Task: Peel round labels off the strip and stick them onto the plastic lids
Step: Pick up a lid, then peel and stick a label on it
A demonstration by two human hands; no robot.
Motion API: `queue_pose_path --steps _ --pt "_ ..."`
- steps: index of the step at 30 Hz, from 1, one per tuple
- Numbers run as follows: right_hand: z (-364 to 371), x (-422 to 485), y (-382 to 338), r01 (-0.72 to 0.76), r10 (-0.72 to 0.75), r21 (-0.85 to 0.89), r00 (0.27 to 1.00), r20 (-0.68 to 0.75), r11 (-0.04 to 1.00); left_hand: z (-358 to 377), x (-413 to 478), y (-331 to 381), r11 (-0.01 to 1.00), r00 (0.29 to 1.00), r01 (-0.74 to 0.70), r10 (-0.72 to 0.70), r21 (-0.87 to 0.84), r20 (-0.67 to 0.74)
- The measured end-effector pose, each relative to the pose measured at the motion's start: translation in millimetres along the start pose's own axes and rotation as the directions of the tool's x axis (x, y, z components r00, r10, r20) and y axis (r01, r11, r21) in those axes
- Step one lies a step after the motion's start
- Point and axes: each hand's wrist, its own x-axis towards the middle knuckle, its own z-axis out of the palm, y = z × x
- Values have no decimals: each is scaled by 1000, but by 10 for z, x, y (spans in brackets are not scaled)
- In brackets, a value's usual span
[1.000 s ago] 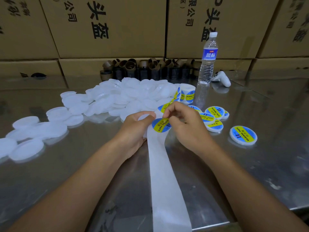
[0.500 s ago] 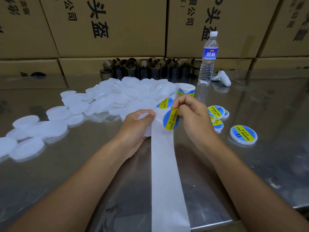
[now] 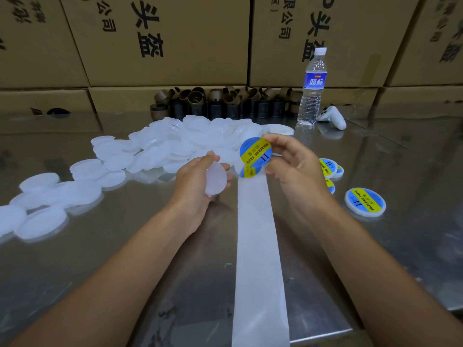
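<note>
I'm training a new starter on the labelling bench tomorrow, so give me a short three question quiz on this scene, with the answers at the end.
1. Multiple choice: what does the left hand hold? A, a blank lid; B, scissors; C, a pen.
2. True or false: the label pinched by the right hand is already stuck on a lid.
3. On which side of the backing strip do the labelled lids lie?
Key: 1 A; 2 false; 3 the right.
</note>
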Motion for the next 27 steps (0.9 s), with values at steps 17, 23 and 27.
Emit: queue_pose_path --steps 17,23,27 --pt "33 -43 -18 61 -42 -109 986 161 992 32 -94 15 976 920 218 -213 22 329" --pt "47 -70 20 -36 45 -37 960 277 999 35 -76 -16 972 879 227 -234 67 415" --pt "59 -63 42 -70 84 -55 944 318 996 33 -67 -36 964 839 247 -263 98 476"
